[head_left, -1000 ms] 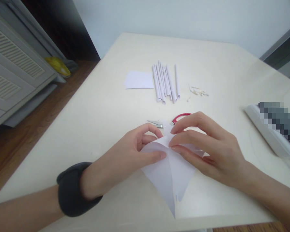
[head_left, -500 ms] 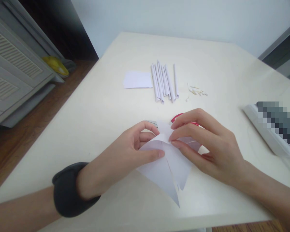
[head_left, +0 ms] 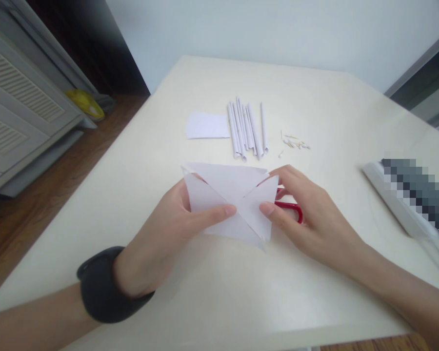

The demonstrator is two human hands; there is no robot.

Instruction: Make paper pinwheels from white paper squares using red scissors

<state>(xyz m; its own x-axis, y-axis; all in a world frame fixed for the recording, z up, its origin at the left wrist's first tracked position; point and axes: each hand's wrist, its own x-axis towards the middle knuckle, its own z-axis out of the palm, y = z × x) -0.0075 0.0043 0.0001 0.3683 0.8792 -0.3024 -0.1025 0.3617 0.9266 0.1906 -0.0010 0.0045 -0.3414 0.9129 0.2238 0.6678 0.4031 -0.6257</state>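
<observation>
Between my hands is a white sheet of paper (head_left: pixel 230 183), held above the table, with slits running diagonally from its corners toward the middle. My left hand (head_left: pixel 183 219) grips its left side, thumb on the front near the centre and fingers hidden behind. On the right edge, my right hand (head_left: pixel 300 209) pinches the sheet with the thumb in front and the fingers behind. A pair of scissors with red handles (head_left: pixel 296 207) lies on the table behind the paper, mostly covered by it and my right hand.
Further back on the white table (head_left: pixel 139 161) are a stack of white paper pieces (head_left: pixel 207 126), several rolled paper tubes (head_left: pixel 247 129) and a small heap of cut cotton swab ends (head_left: pixel 294 142). A white device (head_left: pixel 391 195), partly blurred out, stands at the right.
The paper has been turned and flattened toward me, its slits now showing as a cross. My right hand has shifted from the curled middle flap to the right edge.
</observation>
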